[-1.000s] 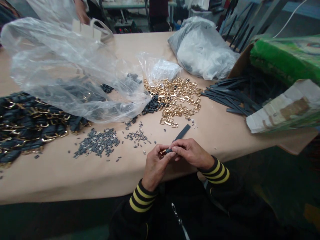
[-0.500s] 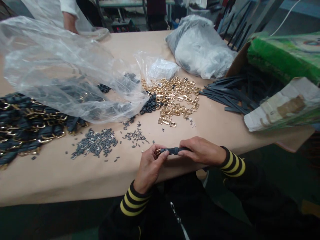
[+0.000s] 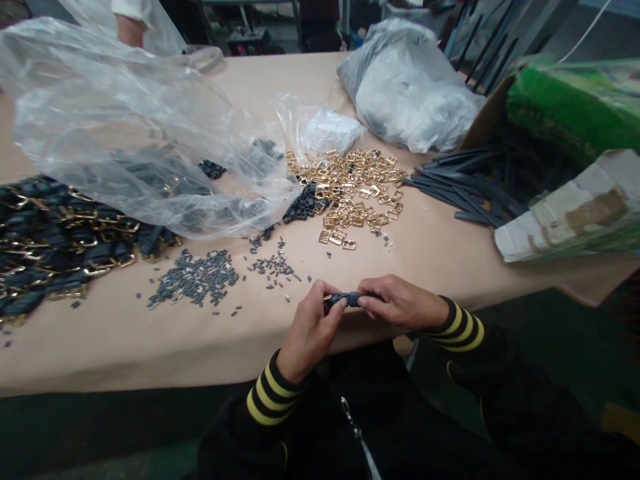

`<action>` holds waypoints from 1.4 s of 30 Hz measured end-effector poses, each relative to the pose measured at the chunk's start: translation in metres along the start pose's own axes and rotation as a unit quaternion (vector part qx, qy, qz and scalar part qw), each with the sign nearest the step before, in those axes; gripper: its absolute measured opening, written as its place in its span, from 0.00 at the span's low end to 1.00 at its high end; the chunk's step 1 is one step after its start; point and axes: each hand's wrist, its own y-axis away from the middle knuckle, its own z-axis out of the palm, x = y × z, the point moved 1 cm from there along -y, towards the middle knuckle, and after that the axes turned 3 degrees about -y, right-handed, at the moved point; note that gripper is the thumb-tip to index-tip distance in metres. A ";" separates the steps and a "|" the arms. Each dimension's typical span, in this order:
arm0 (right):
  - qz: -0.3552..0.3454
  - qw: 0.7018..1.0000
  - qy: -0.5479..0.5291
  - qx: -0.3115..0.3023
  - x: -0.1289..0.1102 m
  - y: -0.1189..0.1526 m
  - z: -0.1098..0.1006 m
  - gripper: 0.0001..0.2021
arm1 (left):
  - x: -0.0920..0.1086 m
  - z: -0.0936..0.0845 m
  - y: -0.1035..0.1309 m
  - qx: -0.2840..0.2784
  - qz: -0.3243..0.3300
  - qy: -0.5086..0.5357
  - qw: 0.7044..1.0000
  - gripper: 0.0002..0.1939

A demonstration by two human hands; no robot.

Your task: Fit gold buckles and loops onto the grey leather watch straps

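Observation:
A dark strap (image 3: 354, 299) with a loop around it is stretched between my two hands, just above the table's front edge. My left hand (image 3: 313, 327) pinches its left end, where a bit of gold buckle shows between the fingers. Thumb and fingers of my right hand (image 3: 400, 303) are closed on the strap just right of the loop. Beyond the hands lies a heap of gold buckles (image 3: 360, 180), with a small pile of dark loops (image 3: 303, 203) at its left. Small dark pieces (image 3: 195, 277) are scattered to the left of my left hand.
Finished-looking dark straps with gold buckles (image 3: 60, 240) are massed at the left. Clear plastic sheeting (image 3: 125, 120) covers part of the table. Long dark strips (image 3: 465, 180) spill from a green box (image 3: 575, 107) at right. A filled plastic bag (image 3: 410, 87) and another person's arm (image 3: 131, 30) are at the back.
My left hand has shifted right along the strap, closer to the loop and my right hand. The buckle end is now more covered by its fingers. The view has tilted slightly.

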 end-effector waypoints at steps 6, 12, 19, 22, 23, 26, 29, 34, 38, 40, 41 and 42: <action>0.009 0.998 -0.065 -0.026 0.010 -0.001 0.003 0.10 | 0.000 -0.003 0.003 -0.109 0.011 0.037 0.993 0.04; 0.030 0.989 -0.096 -0.113 0.008 -0.002 0.000 0.11 | -0.004 -0.001 0.003 -0.201 0.001 0.089 0.976 0.06; 0.038 0.997 -0.022 -0.065 0.011 0.001 0.000 0.08 | -0.013 0.006 -0.010 -0.228 0.037 0.064 0.971 0.06; 0.033 0.999 0.027 -0.017 0.015 0.001 0.000 0.08 | -0.015 0.008 -0.015 -0.242 0.037 0.078 0.966 0.06; 0.036 0.999 0.020 -0.007 0.017 0.000 0.000 0.08 | -0.016 0.009 -0.017 -0.246 0.033 0.091 0.964 0.06; 0.027 0.998 -0.057 0.002 0.022 -0.002 -0.001 0.11 | -0.015 0.010 -0.021 -0.249 0.032 0.117 0.961 0.08; 0.005 0.992 -0.125 -0.005 0.029 -0.005 -0.005 0.14 | -0.010 0.009 -0.026 -0.246 0.051 0.101 0.963 0.11; 0.012 0.979 -0.193 -0.059 0.039 -0.007 -0.011 0.17 | 0.002 0.005 -0.035 -0.304 0.000 0.108 0.947 0.07; 0.010 0.969 -0.235 -0.079 0.044 -0.010 -0.012 0.17 | 0.003 0.005 -0.044 -0.329 -0.026 0.084 0.940 0.07; 0.020 0.970 -0.233 -0.059 0.050 -0.010 -0.014 0.16 | -0.002 0.006 -0.048 -0.296 -0.033 0.073 0.952 0.09; 0.028 0.972 -0.227 -0.047 0.053 -0.010 -0.016 0.16 | -0.005 0.007 -0.050 -0.281 -0.044 0.074 0.956 0.11; 0.038 0.974 -0.219 -0.038 0.056 -0.009 -0.019 0.17 | -0.008 0.008 -0.051 -0.271 -0.057 0.076 0.958 0.12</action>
